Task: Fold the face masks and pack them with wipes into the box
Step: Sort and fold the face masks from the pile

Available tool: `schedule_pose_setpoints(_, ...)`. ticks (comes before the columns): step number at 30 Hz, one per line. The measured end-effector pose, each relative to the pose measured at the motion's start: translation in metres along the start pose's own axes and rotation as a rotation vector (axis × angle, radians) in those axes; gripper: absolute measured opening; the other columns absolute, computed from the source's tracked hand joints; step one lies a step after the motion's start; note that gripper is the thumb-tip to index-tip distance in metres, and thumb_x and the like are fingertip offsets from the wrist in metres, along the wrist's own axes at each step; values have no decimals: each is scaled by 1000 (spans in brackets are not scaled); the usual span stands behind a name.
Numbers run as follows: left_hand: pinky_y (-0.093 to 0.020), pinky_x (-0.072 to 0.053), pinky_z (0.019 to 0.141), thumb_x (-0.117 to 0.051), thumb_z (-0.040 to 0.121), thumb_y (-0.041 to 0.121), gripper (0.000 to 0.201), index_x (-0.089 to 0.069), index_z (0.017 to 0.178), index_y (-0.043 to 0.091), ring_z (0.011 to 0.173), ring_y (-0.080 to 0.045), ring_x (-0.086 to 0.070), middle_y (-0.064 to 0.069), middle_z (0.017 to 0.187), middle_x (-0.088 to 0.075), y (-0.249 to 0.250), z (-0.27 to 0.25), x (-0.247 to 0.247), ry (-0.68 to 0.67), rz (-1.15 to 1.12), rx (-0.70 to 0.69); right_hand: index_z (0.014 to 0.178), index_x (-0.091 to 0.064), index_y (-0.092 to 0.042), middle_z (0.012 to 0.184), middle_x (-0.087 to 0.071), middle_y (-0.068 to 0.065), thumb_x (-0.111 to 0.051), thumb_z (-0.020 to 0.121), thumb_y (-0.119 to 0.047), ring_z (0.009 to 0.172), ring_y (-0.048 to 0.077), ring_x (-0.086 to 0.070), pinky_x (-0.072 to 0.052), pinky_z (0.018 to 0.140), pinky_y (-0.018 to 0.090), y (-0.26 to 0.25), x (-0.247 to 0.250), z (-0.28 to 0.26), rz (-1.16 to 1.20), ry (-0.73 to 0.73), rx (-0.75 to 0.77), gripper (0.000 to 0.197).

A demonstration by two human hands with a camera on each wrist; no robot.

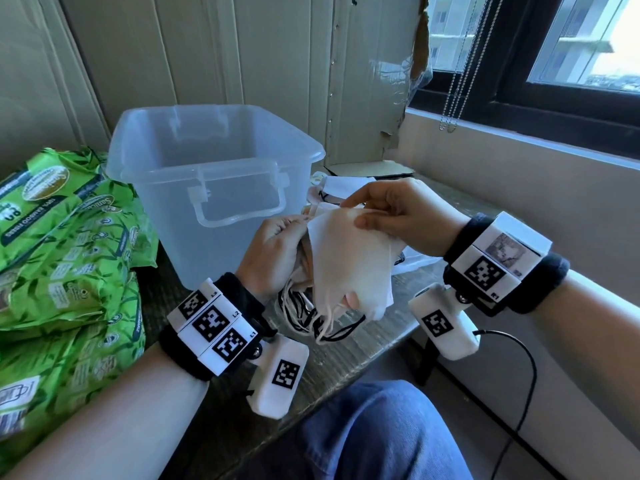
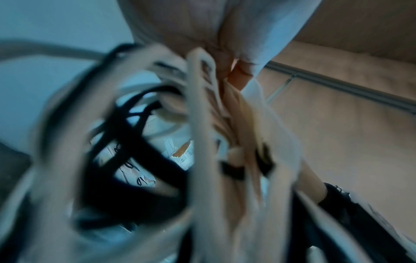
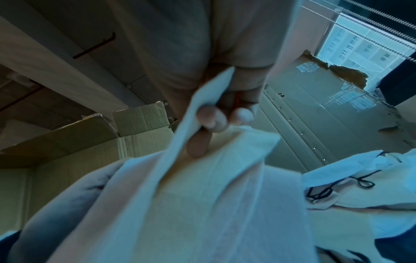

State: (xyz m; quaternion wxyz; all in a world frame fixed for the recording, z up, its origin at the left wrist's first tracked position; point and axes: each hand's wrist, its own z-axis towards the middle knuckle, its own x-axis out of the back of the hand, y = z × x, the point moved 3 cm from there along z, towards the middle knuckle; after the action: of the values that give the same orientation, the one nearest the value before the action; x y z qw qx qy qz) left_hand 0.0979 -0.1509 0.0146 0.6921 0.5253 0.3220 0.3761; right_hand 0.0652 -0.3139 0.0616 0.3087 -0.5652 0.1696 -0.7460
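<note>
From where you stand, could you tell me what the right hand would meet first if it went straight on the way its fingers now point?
The right hand points left, pinching the white mask. Going straight on, it would probably meet the left hand gripping the mask bundle first, then the clear box; depth is uncertain.

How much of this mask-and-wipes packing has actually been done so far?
Nothing looks packed: the clear box appears empty. In hand: the left hand grips a bunch of masks while the right hand pinches the top one. Left: more masks lie behind, and the green wipes packs sit outside the box.
</note>
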Motion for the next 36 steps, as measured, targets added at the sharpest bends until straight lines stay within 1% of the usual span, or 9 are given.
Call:
schedule_pose_setpoints(4,-34,-16,38,-43,89,21,49,-36,58,-16,35,-24,-24,-15,49,-35,6,-4,-3,9,8,8,99,-68,-17,82,-67,18,-67,83,-14,71,14,-56,-45,74,29,-2,1,-1,-35,11,5,17)
schedule_pose_setpoints(7,-20,-36,44,-40,95,13,39,-54,70,-14,43,-12,-40,-14,59,-45,7,-4,-2,115,60,-10,97,-68,-15,85,-65,26,-66,83,-15,70,28,-55,-45,69,30,-4,0,-2,-66,17,21,13)
schedule_pose_setpoints(10,-46,-31,51,-49,81,37,40,-51,69,0,50,-28,-35,-14,55,-37,4,-4,-5,27,-79,34,94,-68,-14,80,-64,26,-66,83,-15,64,15,-47,-39,62,25,-4,0,-3,-81,30,22,11)
schedule_pose_setpoints(13,-26,-29,38,-64,76,39,50,-53,67,-10,36,-18,-38,-15,44,-44,-3,-3,-4,-37,-50,43,87,-67,-18,65,-61,7,-69,80,-18,56,2,-44,-39,61,25,0,-1,-2,-98,46,6,7)
schedule_pose_setpoints(19,-42,-48,69,-75,60,23,20,-74,78,15,70,-24,-60,-25,83,-69,-8,0,-1,57,103,31,60,-61,-24,82,-50,0,-59,87,-27,70,11,-47,-37,68,25,-4,-3,-6,-58,75,26,28)
schedule_pose_setpoints(24,-44,-47,67,-75,67,22,21,-72,82,8,70,-27,-56,-30,81,-64,-10,0,-2,43,108,52,88,-57,-23,101,-55,4,-56,89,-13,82,20,-54,-41,78,28,4,0,1,-91,22,-22,10)
schedule_pose_setpoints(26,-35,-50,61,-73,79,12,4,-71,80,9,64,-22,-60,-21,74,-67,-9,0,-2,33,148,40,101,-60,-17,91,-57,-3,-63,83,-9,68,15,-54,-41,69,22,7,-1,0,-55,-13,-48,20)
schedule_pose_setpoints(29,-18,-48,46,-66,83,4,13,-69,75,14,51,-7,-61,4,59,-67,-7,0,-2,17,183,6,77,-63,-23,70,-58,-8,-71,74,-6,60,12,-51,-42,62,20,6,0,-1,4,18,-36,20)
schedule_pose_setpoints(36,-16,-43,44,-68,82,8,11,-69,74,16,48,-5,-56,8,55,-64,-7,1,1,84,201,-12,59,-57,-21,69,-67,7,-77,70,-10,64,11,-56,-45,65,23,6,4,-1,44,134,-21,25)
